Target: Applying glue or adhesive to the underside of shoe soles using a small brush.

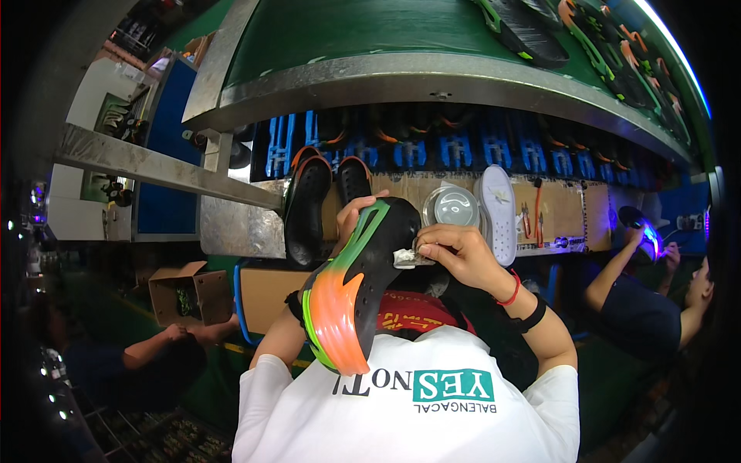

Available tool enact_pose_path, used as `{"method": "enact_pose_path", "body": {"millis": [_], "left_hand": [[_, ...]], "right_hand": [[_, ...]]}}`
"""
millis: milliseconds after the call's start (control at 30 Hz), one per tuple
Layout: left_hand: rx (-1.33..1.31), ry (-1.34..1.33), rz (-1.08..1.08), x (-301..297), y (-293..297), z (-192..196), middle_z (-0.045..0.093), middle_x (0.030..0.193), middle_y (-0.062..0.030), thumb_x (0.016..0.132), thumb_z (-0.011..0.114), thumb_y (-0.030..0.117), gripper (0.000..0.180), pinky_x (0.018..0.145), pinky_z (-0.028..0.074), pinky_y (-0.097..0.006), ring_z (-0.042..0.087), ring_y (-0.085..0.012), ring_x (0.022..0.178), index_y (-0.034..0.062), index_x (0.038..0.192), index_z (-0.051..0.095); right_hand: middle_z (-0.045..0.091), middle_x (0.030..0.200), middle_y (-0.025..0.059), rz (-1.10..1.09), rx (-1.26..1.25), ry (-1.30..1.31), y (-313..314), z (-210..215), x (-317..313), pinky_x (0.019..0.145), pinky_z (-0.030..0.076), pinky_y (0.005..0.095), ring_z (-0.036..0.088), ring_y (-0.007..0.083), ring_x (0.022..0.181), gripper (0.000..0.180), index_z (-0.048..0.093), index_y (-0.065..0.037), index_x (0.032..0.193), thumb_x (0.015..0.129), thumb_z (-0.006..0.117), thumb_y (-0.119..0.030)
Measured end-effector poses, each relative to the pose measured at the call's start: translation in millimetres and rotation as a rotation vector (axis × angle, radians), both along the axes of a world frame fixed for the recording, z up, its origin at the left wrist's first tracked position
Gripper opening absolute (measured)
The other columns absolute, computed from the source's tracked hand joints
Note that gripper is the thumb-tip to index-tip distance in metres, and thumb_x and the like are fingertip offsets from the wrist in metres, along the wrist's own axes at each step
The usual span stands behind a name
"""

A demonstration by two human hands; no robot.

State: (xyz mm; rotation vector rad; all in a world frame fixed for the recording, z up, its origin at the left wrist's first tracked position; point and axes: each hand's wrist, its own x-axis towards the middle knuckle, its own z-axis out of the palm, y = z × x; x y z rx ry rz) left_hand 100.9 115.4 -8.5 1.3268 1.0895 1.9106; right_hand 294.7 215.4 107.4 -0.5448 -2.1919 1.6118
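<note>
My left hand (353, 218) grips the far end of a black shoe piece (390, 231) with small holes and green and orange sides. Its fingers show at the piece's upper edge, and the rest is hidden behind it. The piece is held tilted in front of my chest, its orange end toward me. In a pinch, my right hand (461, 253) holds a crumpled whitish cloth or paper scrap (404, 259) against the right edge of the shoe piece. Beyond my hands, two more black shoe pieces with orange rims, a larger one (307, 212) and a smaller one (353, 179), rest on the bench.
On the cardboard-covered bench (401, 187) are a clear round container (455, 207), a white perforated sole (498, 212) and pliers (526, 220). A green conveyor (370, 35) carries shoe pieces above blue racks (455, 150). Co-workers sit on both sides; a cardboard box (185, 293) stands left.
</note>
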Motion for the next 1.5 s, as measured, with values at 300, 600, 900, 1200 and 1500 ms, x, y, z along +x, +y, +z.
{"method": "enact_pose_path", "body": {"millis": [300,600,900,1200,1500], "left_hand": [[0.032,0.036,0.096,28.2,-5.9,66.9,0.045,0.132,-0.0143,0.056,0.091,0.03,0.11,0.106,0.038,-0.044,0.042,-0.0285,0.129,0.0124,0.141,0.023],[-0.504,-0.334,-0.326,2.3,-22.5,100.6,0.042,0.137,-0.0065,0.078,0.068,0.056,0.079,0.116,0.018,-0.045,0.039,-0.0205,0.131,0.0148,0.135,0.033],[-0.147,0.19,-0.065,9.1,-18.3,82.9,0.04,0.135,-0.018,0.059,0.09,0.028,0.115,0.108,0.035,-0.044,0.046,-0.029,0.124,0.0105,0.143,0.014],[0.032,0.144,0.049,13.0,-9.5,52.5,0.039,0.134,-0.0221,0.053,0.093,0.018,0.125,0.099,0.045,-0.043,0.049,-0.0327,0.121,0.011,0.145,0.009],[-0.219,-0.282,0.201,14.1,-2.7,15.4,0.04,0.132,-0.0199,0.053,0.092,0.028,0.12,0.094,0.048,-0.043,0.056,-0.0356,0.111,0.0073,0.145,0.018]], "right_hand": [[0.065,0.095,0.0106,-0.137,0.588,-0.119,11.5,-6.5,10.4,0.063,0.053,0.0375,0.065,0.031,0.075,0.009,0.066,-0.004,0.089,0.081,0.067,-0.007],[0.065,0.092,0.0098,-0.219,0.624,-0.037,19.8,-7.7,10.3,0.061,0.053,0.0365,0.065,0.0304,0.073,0.012,0.065,-0.004,0.09,0.079,0.068,-0.004],[0.065,0.092,0.0093,-0.229,0.655,-0.009,22.7,2.0,8.7,0.06,0.053,0.0363,0.065,0.0309,0.073,0.013,0.064,-0.004,0.09,0.078,0.069,-0.005],[0.065,0.09,0.0121,-0.059,0.445,-0.048,7.0,6.7,6.5,0.063,0.053,0.0357,0.065,0.0313,0.073,0.01,0.066,-0.002,0.09,0.08,0.067,-0.005],[0.066,0.086,0.0137,-0.014,0.053,0.006,1.2,10.3,1.2,0.065,0.05,0.0305,0.064,0.0253,0.071,0.011,0.066,0.004,0.091,0.084,0.064,-0.004]]}}
